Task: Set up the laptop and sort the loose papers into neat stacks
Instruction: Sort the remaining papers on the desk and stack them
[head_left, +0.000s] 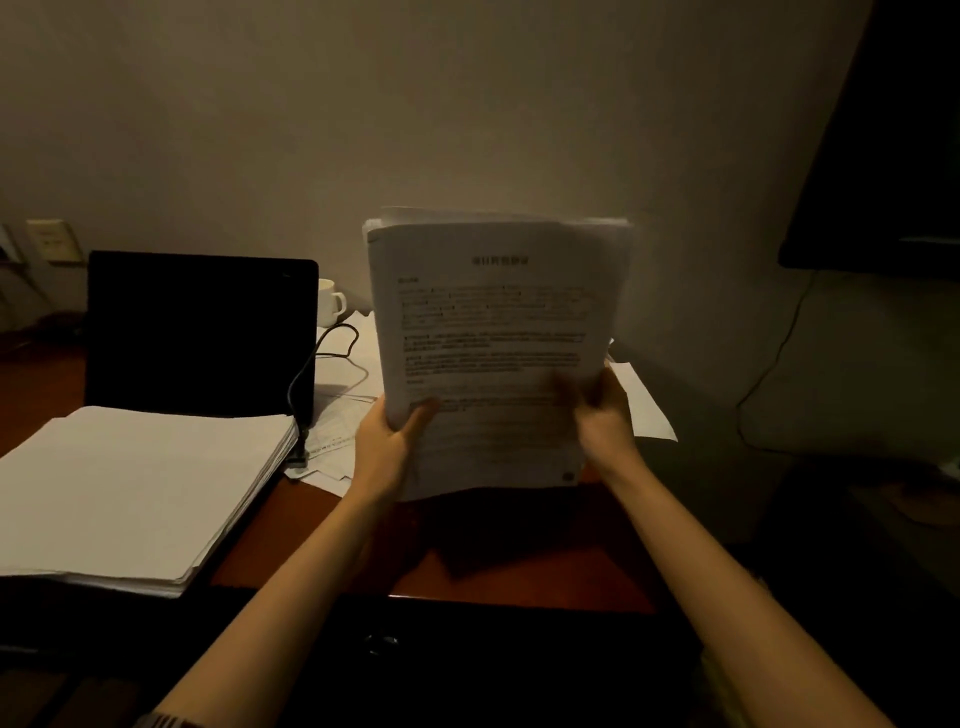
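A bundle of printed papers (493, 332) stands upright above the middle of the reddish desk (519, 561). My left hand (387, 441) grips its lower left edge, thumb across the front page. My right hand (605, 410) holds the lower right edge and looks motion-blurred. A thick neat stack of white papers (135, 493) lies at the left, over the base of the open laptop, whose dark screen (200, 327) stands behind it. Loose sheets (337, 415) lie scattered between the laptop and the held bundle, and one more loose sheet (647, 405) shows behind my right hand.
A black cable (311, 374) loops from the laptop's right side over the loose sheets. A white mug (330, 301) stands by the wall behind them. A dark monitor (893, 156) fills the upper right, a thin wire (774, 364) hanging below it. A wall socket (52, 241) is far left.
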